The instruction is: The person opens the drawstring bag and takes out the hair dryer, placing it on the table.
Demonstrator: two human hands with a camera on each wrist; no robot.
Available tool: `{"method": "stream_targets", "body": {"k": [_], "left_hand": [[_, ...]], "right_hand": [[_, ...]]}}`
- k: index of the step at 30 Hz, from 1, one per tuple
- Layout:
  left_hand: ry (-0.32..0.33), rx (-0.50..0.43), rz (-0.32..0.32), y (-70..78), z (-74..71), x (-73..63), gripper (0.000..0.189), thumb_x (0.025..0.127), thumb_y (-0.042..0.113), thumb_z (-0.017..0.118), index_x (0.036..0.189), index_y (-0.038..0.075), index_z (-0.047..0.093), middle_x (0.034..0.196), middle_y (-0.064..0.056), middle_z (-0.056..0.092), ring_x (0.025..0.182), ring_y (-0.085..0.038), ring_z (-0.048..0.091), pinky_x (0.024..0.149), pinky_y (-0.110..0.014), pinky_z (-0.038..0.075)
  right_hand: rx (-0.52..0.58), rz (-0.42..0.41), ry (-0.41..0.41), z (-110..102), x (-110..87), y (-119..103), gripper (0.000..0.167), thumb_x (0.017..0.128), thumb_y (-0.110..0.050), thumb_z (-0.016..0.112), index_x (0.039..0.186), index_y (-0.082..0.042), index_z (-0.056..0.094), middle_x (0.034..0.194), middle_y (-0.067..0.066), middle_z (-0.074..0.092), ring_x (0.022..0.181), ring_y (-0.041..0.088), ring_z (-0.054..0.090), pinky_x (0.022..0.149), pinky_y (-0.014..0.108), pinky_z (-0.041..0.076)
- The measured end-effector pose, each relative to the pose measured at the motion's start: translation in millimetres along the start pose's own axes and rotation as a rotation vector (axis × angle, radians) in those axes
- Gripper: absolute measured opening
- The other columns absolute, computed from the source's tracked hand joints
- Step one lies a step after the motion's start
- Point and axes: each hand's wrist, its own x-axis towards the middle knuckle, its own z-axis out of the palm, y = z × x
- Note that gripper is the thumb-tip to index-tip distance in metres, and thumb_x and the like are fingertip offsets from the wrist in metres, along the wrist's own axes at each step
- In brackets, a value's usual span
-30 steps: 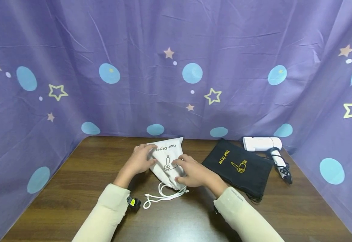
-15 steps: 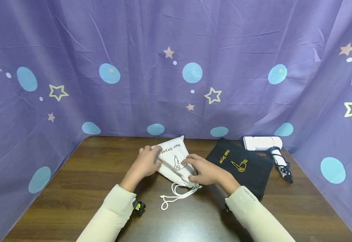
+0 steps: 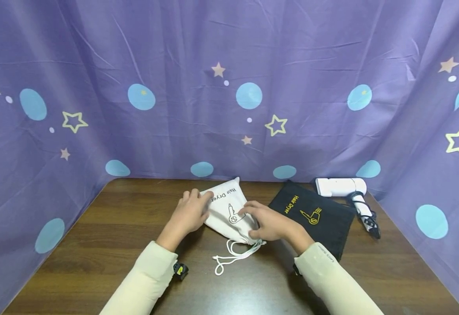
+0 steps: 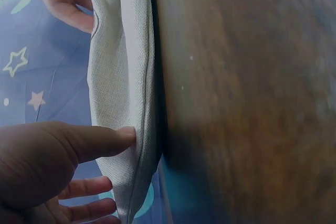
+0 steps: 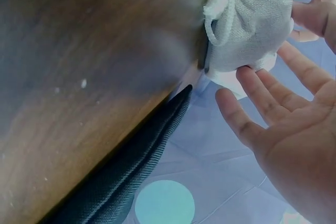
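A white drawstring bag (image 3: 223,221) printed "Hair Dryer" lies on the table with its gathered end toward me. White cords (image 3: 235,259) trail from that end. My left hand (image 3: 188,213) is at the bag's left side; in the left wrist view its thumb (image 4: 107,142) presses the cloth near the seam, fingers extended. My right hand (image 3: 273,224) rests at the right side, fingers spread and fairly straight. In the right wrist view these fingers (image 5: 262,98) touch the bag near its gathered mouth. What is inside the bag is hidden.
To the right a black "Hair Dryer" bag (image 3: 333,218) lies flat, partly under my right forearm. Beyond it sits a white hair dryer (image 3: 340,187) with a dark cord round its handle. A purple curtain (image 3: 174,109) encloses the wooden table (image 3: 135,210).
Both hands and the white bag have shifted to the right, mostly in the first half second. The cords moved along with the bag. The black bag and hair dryer stay put.
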Motion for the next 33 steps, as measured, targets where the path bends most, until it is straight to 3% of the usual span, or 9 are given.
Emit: {"method": "stream_targets", "body": {"k": [4,10,12,19,22,27,29,33], "left_hand": [[0.008,0.002,0.031,-0.7,-0.4,0.0,0.053,0.083,0.013,0.081,0.132,0.017,0.059,0.112,-0.021,0.056,0.102,-0.043,0.051,0.08,-0.055,0.049],[-0.004,-0.012,0.041,-1.9,-0.5,1.1,0.056,0.082,0.011,0.082,0.132,0.016,0.058,0.114,-0.022,0.054,0.103,-0.044,0.05,0.081,-0.054,0.05],[-0.005,-0.011,0.041,-2.5,-0.1,1.7,0.056,0.082,0.011,0.082,0.132,0.016,0.058,0.114,-0.023,0.054,0.103,-0.044,0.049,0.081,-0.054,0.051],[-0.024,-0.032,0.029,-1.0,-1.7,2.0,0.058,0.082,0.011,0.081,0.134,0.015,0.057,0.116,-0.024,0.053,0.106,-0.044,0.048,0.082,-0.054,0.051],[-0.04,-0.048,0.019,-1.9,-1.7,1.9,0.059,0.083,0.012,0.081,0.135,0.014,0.055,0.118,-0.025,0.052,0.107,-0.044,0.047,0.084,-0.054,0.051],[-0.077,-0.086,-0.006,-5.0,-0.3,2.0,0.062,0.086,0.014,0.079,0.142,0.012,0.052,0.123,-0.027,0.049,0.113,-0.046,0.044,0.091,-0.055,0.05],[-0.092,-0.102,-0.016,-5.7,-0.6,2.0,0.063,0.087,0.015,0.078,0.144,0.011,0.05,0.126,-0.028,0.048,0.115,-0.046,0.043,0.094,-0.055,0.049],[-0.104,-0.131,-0.023,-4.2,-3.6,1.5,0.063,0.089,0.017,0.076,0.146,0.009,0.05,0.13,-0.029,0.047,0.118,-0.047,0.043,0.096,-0.056,0.048]], "right_hand": [[0.012,0.031,-0.025,-1,-3.7,-4,0.062,0.081,-0.014,0.079,0.139,-0.009,0.057,0.152,0.018,0.043,0.135,0.032,0.047,0.108,0.048,0.042],[-0.071,0.069,-0.075,0,-9.0,-8,0.095,0.069,-0.03,0.096,0.149,-0.017,0.048,0.16,0.018,0.034,0.139,0.04,0.043,0.108,0.061,0.038],[-0.092,0.07,-0.07,2,-9.7,-9,0.099,0.066,-0.028,0.097,0.151,-0.018,0.046,0.161,0.018,0.033,0.14,0.038,0.042,0.108,0.062,0.038],[-0.102,0.008,-0.034,3,-11.2,-11,0.092,0.069,-0.007,0.09,0.15,-0.011,0.047,0.159,0.025,0.034,0.134,0.037,0.051,0.106,0.046,0.046],[-0.124,-0.007,-0.034,1,-11.2,-13,0.09,0.071,-0.008,0.089,0.151,-0.009,0.047,0.159,0.028,0.034,0.136,0.04,0.05,0.106,0.047,0.047],[-0.144,-0.025,-0.014,-5,-9.7,-13,0.083,0.074,-0.01,0.084,0.15,-0.012,0.049,0.157,0.023,0.04,0.129,0.033,0.058,0.099,0.042,0.051],[-0.139,-0.044,-0.002,-8,-9.3,-14,0.08,0.076,-0.009,0.081,0.149,-0.012,0.051,0.155,0.021,0.044,0.123,0.028,0.061,0.096,0.039,0.052],[-0.12,-0.113,0.033,-13,-7.7,-14,0.069,0.077,-0.008,0.076,0.144,-0.009,0.056,0.147,0.016,0.053,0.095,0.016,0.067,0.083,0.03,0.054]]}}
